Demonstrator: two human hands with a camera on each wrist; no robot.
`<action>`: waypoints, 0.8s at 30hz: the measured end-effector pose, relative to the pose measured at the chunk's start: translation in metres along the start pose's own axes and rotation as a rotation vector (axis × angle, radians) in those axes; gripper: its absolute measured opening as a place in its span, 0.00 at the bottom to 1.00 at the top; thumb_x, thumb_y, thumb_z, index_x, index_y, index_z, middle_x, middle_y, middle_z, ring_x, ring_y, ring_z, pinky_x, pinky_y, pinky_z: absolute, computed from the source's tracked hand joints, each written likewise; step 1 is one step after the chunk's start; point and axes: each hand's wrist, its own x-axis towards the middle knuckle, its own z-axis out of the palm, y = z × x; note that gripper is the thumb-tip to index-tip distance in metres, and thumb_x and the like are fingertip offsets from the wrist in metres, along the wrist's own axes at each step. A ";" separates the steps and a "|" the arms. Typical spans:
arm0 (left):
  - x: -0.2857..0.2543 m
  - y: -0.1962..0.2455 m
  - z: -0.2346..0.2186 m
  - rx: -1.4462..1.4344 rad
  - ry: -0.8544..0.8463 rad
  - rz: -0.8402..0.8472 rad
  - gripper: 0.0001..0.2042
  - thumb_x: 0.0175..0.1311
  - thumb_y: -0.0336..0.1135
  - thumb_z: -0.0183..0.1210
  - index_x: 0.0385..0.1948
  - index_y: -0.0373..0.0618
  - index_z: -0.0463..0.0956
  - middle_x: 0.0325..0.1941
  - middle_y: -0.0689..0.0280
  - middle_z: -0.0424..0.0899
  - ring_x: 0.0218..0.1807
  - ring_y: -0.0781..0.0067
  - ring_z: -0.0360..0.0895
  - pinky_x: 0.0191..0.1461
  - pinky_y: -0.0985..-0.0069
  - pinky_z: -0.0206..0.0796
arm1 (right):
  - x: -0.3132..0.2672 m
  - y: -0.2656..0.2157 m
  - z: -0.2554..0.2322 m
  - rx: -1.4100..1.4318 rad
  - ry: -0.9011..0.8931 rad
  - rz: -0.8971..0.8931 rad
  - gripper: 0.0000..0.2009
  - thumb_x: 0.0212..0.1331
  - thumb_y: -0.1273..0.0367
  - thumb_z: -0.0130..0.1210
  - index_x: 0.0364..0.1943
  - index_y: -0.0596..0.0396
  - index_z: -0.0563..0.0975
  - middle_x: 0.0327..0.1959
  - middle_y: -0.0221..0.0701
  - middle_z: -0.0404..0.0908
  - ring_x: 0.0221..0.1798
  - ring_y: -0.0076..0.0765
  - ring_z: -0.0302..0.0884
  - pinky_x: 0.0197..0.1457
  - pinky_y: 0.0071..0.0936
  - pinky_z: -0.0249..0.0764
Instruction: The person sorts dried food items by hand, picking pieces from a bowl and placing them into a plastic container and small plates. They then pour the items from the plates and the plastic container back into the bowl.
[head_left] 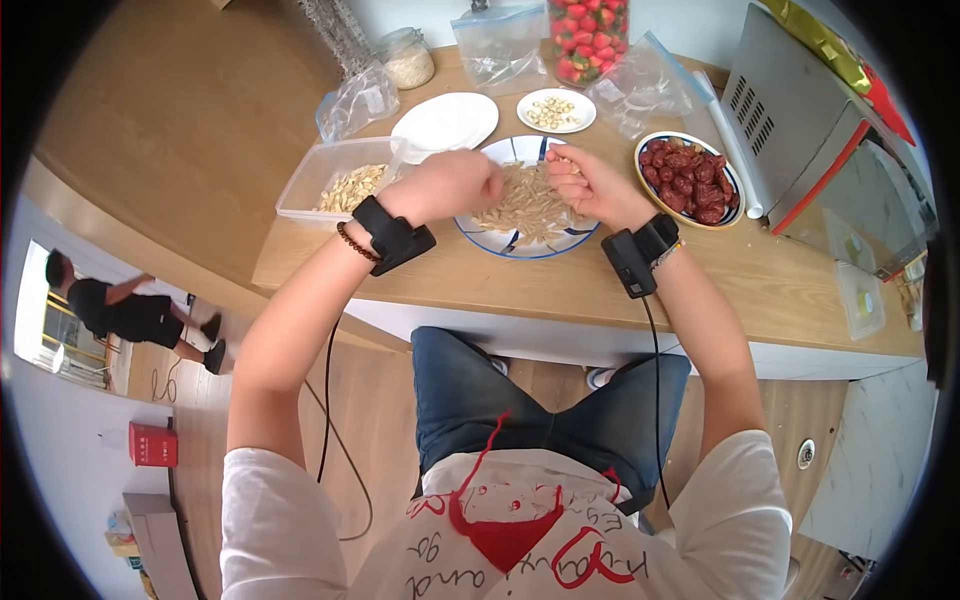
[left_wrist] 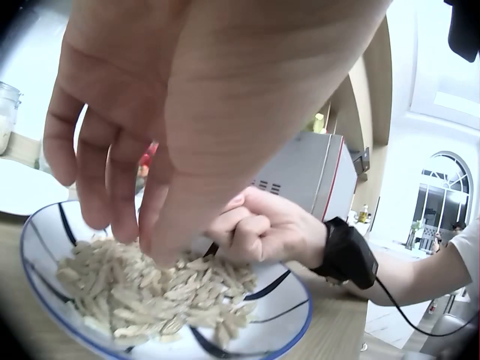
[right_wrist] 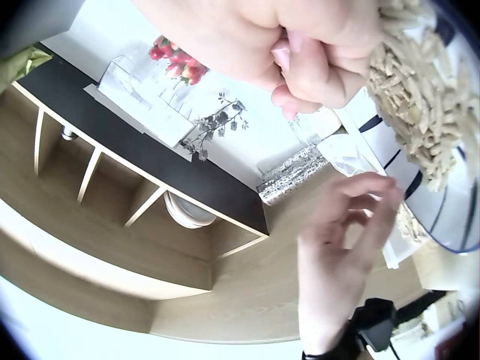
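Observation:
A white plate with a blue rim and dark blue stripes (head_left: 512,248) carries a heap of slender beige dried pieces (head_left: 527,205). My left hand (head_left: 452,187) hovers over its left side; in the left wrist view its fingers (left_wrist: 120,172) hang loosely bent above the heap, with nothing seen between them. Over the plate's right side is my right hand (head_left: 597,188), its fingers curled in toward the palm. The right wrist view shows the right fingers (right_wrist: 315,71) folded tightly beside the thumb, and the inside of that hand is hidden.
Left of the plate stands a clear plastic box (head_left: 300,190) of pale flakes. Behind are an empty white plate (head_left: 445,120), a small dish (head_left: 530,122) of pale round seeds and plastic bags (head_left: 500,50). A bowl of red dates (head_left: 690,180) and a grey appliance (head_left: 790,110) stand right.

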 end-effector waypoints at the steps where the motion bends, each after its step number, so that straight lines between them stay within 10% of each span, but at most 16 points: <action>1: -0.002 -0.005 0.004 -0.044 -0.140 -0.039 0.07 0.50 0.36 0.59 0.27 0.44 0.79 0.29 0.60 0.81 0.35 0.60 0.78 0.39 0.68 0.69 | 0.000 0.000 0.000 -0.012 0.005 0.002 0.08 0.65 0.67 0.45 0.34 0.57 0.67 0.20 0.21 0.61 0.15 0.12 0.49 0.13 0.11 0.44; 16: -0.004 -0.007 0.015 -0.082 -0.115 -0.027 0.06 0.52 0.33 0.60 0.29 0.44 0.79 0.27 0.63 0.82 0.32 0.66 0.79 0.37 0.73 0.69 | -0.002 0.001 0.004 -0.077 -0.003 0.010 0.08 0.64 0.66 0.46 0.36 0.58 0.68 0.19 0.20 0.59 0.15 0.12 0.49 0.13 0.11 0.44; 24: 0.017 0.019 -0.010 -0.032 0.500 0.196 0.05 0.55 0.32 0.58 0.31 0.44 0.78 0.29 0.63 0.78 0.29 0.67 0.76 0.33 0.72 0.68 | -0.002 0.006 0.012 -0.130 0.001 0.116 0.09 0.65 0.65 0.46 0.34 0.58 0.68 0.24 0.24 0.63 0.16 0.12 0.51 0.14 0.09 0.47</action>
